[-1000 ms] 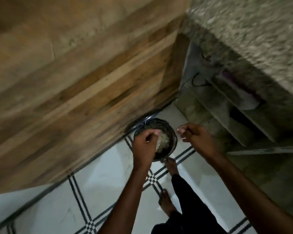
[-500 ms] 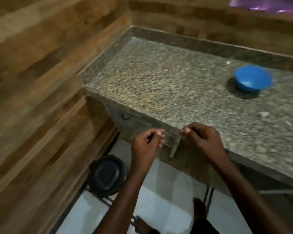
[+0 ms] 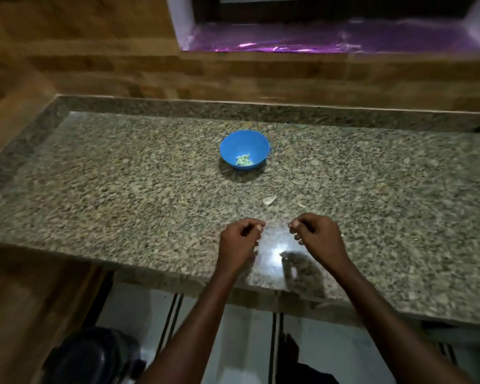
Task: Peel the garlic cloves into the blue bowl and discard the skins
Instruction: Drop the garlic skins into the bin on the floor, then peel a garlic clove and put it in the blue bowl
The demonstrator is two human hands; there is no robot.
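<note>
The view has swung up from the dark round floor bin [image 3: 92, 358] to the round blue plastic bowl [image 3: 244, 149]; left hand [image 3: 240, 242] and right hand [image 3: 316, 239], fingers curled, apparently empty, hover near it, skins likely dumped.

I am finding no readable text, label, brand, number or sign on anything I am looking at: not on the blue bowl [image 3: 244, 149], not on the granite counter [image 3: 122, 184].
</note>
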